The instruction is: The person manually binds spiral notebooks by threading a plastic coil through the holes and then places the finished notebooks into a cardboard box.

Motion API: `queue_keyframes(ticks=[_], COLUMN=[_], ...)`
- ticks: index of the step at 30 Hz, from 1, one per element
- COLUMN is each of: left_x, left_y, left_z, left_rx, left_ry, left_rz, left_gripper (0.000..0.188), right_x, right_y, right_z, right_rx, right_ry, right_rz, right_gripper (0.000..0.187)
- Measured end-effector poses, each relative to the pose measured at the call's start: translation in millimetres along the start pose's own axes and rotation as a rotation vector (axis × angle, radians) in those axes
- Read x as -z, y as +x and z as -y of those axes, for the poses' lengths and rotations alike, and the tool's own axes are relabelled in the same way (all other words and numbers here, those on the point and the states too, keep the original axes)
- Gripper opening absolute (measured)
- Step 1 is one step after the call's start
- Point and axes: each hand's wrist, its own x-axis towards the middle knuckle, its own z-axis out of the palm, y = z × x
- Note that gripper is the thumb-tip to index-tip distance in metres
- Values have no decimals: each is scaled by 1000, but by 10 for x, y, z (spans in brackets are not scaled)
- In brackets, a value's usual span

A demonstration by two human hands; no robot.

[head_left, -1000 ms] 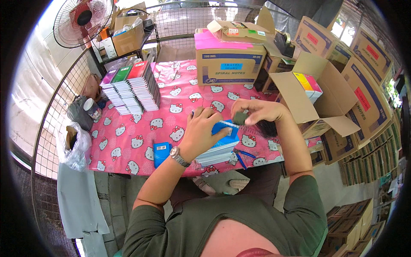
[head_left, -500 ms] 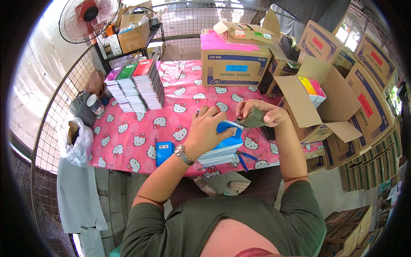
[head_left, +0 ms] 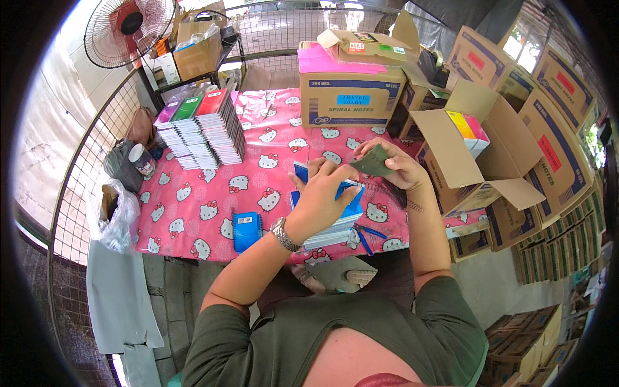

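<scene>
My left hand [head_left: 322,193] is closed around a blue spiral notebook [head_left: 300,170], whose cover shows on both sides of the fingers. It is just above a stack of blue notebooks [head_left: 330,233] near the table's front edge. In my right hand [head_left: 403,169], pinched between thumb and fingers, is a flat dark green piece [head_left: 375,161] that looks like cloth; its exact kind cannot be made out. Another blue notebook [head_left: 247,232] lies flat to the left. Blue-handled pliers [head_left: 366,238] rest right of the stack. Some dark coils [head_left: 394,195] lie partly behind my right wrist.
Tall stacks of purple, green and red notebooks [head_left: 219,132] stand at the back left, beside a white cup [head_left: 142,160] and plastic bags [head_left: 118,216]. A closed carton [head_left: 351,97] is at the back, an open carton [head_left: 461,184] at right. A fan [head_left: 131,26] stands far left.
My right hand has turned the green piece so more of its flat face shows, moving slightly away from the notebook. My left hand has tilted the notebook, exposing blue cover beyond the fingers.
</scene>
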Motion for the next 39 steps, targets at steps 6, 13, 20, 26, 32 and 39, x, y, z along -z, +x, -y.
queue_keyframes(ticks=[6,13,20,26,32,39], left_x=[-188,-92,-28,-59,12,31], left_y=[-62,-130,-13,20,30,29], left_z=[99,211,205,268,258,261], left_rx=[-68,-207,-158,-186,-154,-103], left_ry=[86,228,244,203,155,143], left_rz=[-134,-234,-148,-184,-182,-164], left_gripper=[24,35,40,43,45,52], right_x=[-38,-268,-202,-201,-242,-293], right_y=[-27,15,189,259,274,257], right_z=[-4,121,380,351,317,330], right_rx=[-69,-26,-168,-266,-147,-67], right_ry=[-209,-146,-548,-664,-435,-423], right_rz=[13,302,330,302,276,236], right_gripper=[62,60,55,51,47,50])
